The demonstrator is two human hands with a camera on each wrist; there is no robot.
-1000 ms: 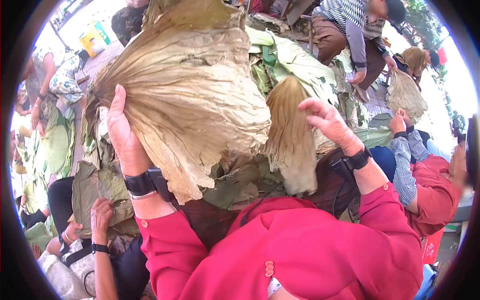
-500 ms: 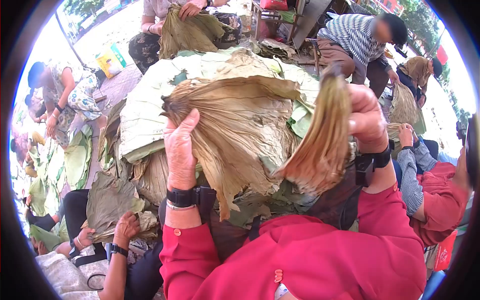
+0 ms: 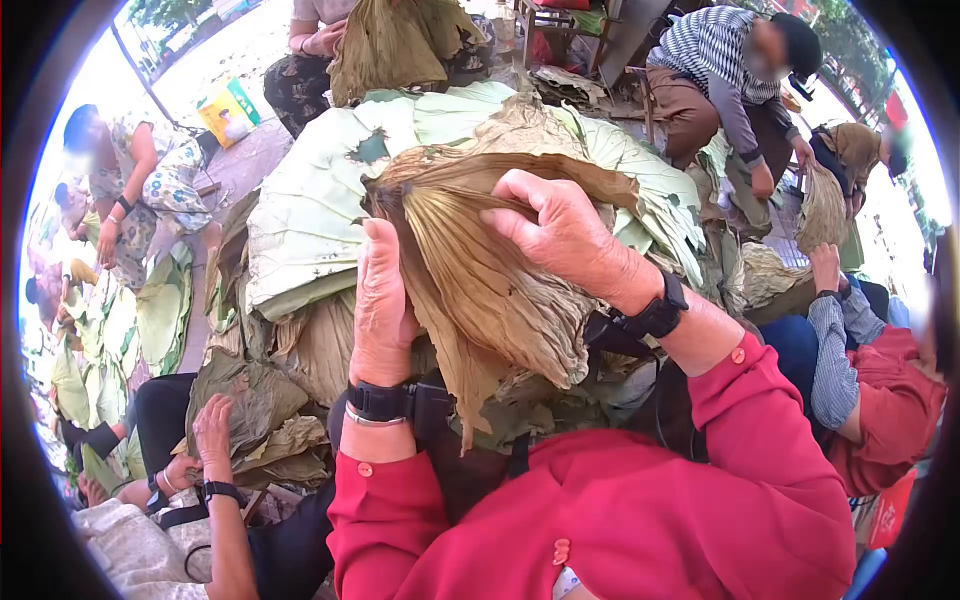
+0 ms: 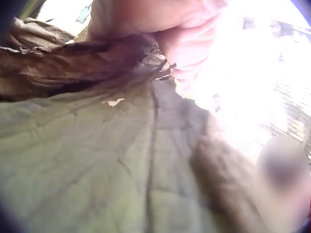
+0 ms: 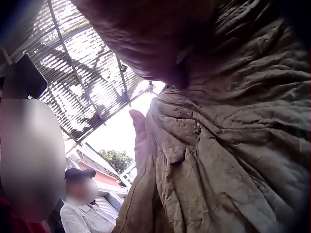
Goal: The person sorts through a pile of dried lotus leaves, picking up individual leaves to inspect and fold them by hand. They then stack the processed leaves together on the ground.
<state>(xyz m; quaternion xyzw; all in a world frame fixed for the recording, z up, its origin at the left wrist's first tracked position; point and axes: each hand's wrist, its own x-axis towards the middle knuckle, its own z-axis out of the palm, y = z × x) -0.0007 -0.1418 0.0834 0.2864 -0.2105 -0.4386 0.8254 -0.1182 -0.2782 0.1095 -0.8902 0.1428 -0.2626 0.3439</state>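
Observation:
Dried, folded lotus leaves (image 3: 500, 310), brown and pleated, fan out in front of the red sleeves. My left hand (image 3: 382, 315) holds them from the left near their dark gathered tip, thumb upright and fingers behind. In the left wrist view the fingers (image 4: 189, 39) curl over that tip, above a broad greenish leaf (image 4: 97, 150). My right hand (image 3: 570, 240) pinches the edge of the uppermost leaf, laid over the others. The right wrist view has the wrinkled leaf (image 5: 194, 150) up close, with the left thumb (image 5: 140, 133) behind it.
A large pile of pale green leaves (image 3: 310, 220) lies just beyond the hands. Close by on the left, another person's hand (image 3: 212, 430) rests at a greyish leaf stack (image 3: 245, 395). A person in a striped top (image 3: 705, 50) bends over at the back right.
The right hand has brought a separate folded leaf from the right, past the left hand's leaves, and laid it on top of them. The head view has tilted, with more of the pile showing.

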